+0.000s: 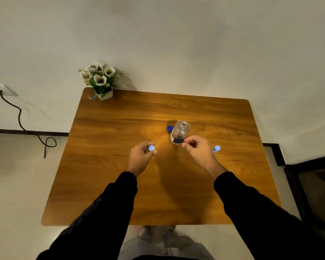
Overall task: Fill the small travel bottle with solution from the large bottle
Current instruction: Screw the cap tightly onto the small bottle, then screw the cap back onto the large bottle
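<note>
Looks like a plain room at home: small wooden table (120, 128) against a white wall (176, 44), potted fake flowers (99, 79), wall socket (3, 90) with trailing cable (20, 117).

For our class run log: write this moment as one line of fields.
left hand: grips small travel bottle | right hand: curled, empty | large bottle: upright, uncapped | blue cap: on table
</note>
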